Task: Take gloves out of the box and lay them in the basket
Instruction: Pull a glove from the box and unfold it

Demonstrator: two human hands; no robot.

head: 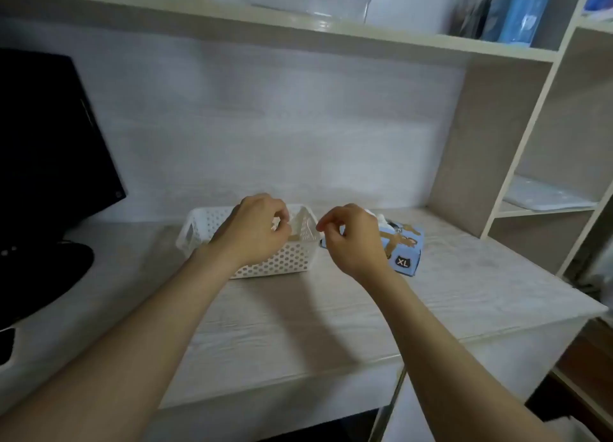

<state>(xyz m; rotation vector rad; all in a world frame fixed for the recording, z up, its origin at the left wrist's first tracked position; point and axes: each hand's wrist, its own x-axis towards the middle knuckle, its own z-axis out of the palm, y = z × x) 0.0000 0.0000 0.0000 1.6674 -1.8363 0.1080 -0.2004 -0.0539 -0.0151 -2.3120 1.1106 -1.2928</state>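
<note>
A white perforated basket (265,266) stands on the desk. Just to its right lies a blue glove box (406,246) marked XL, with a white glove tuft (381,218) poking from its top. My left hand (255,232) hovers over the basket's right half, fingers curled in a pinch. My right hand (355,239) is raised between the basket and the box, thumb and forefinger pinched together. A thin, pale, see-through glove (304,224) appears stretched between the two pinches above the basket's right end; it is faint. What lies inside the basket is hidden by my left hand.
A black monitor (49,136) and its base (43,276) fill the left of the pale desk (298,325). An overhead shelf (298,20) holds blue packets (520,10). Cubby shelves (544,206) rise at the right, and the desk edge drops off front right.
</note>
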